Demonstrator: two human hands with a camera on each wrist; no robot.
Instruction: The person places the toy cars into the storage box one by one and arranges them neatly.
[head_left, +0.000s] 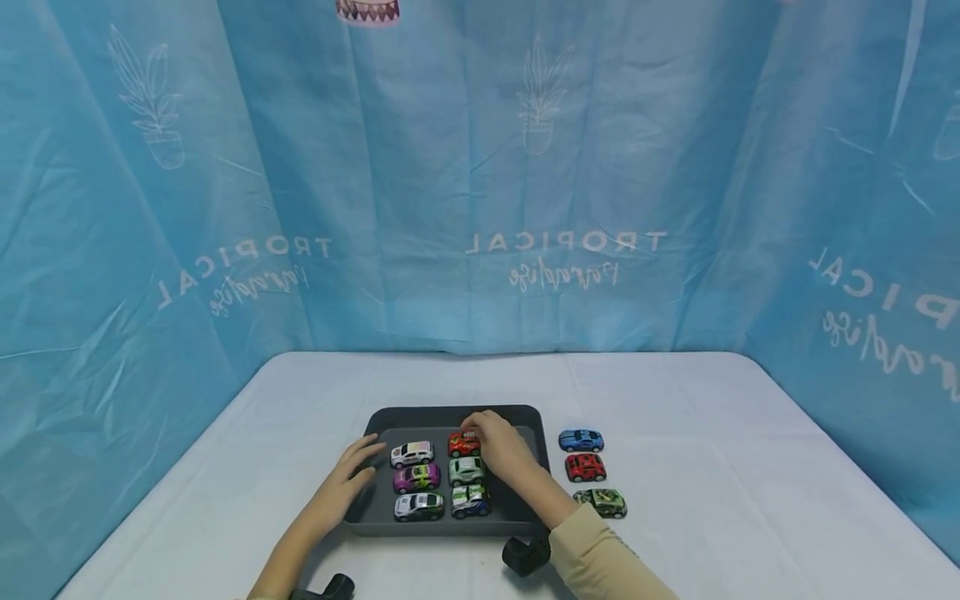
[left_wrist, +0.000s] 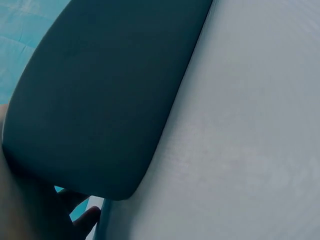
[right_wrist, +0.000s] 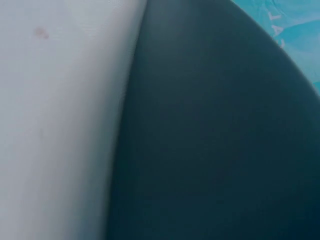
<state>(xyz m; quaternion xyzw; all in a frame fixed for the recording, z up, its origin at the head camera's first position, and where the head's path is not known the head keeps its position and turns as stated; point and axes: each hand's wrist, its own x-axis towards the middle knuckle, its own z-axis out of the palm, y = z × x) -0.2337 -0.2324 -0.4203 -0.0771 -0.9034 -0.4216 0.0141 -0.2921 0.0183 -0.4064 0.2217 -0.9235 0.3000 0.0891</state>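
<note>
A dark grey tray holds two columns of toy cars. The left column has a white car, a purple car and a white-and-black car. In the other stand a red toy car, a pale green car and a white, green and blue car. My right hand holds the red toy car from above with bent fingers; its thumb is hidden. My left hand rests at the tray's left rim, fingers extended. Both wrist views mostly show the tray's outer wall.
Right of the tray, a blue car, a red car with dark markings and a camouflage-patterned car stand on the white table. Blue printed curtains surround the table. Black wrist devices sit near the front.
</note>
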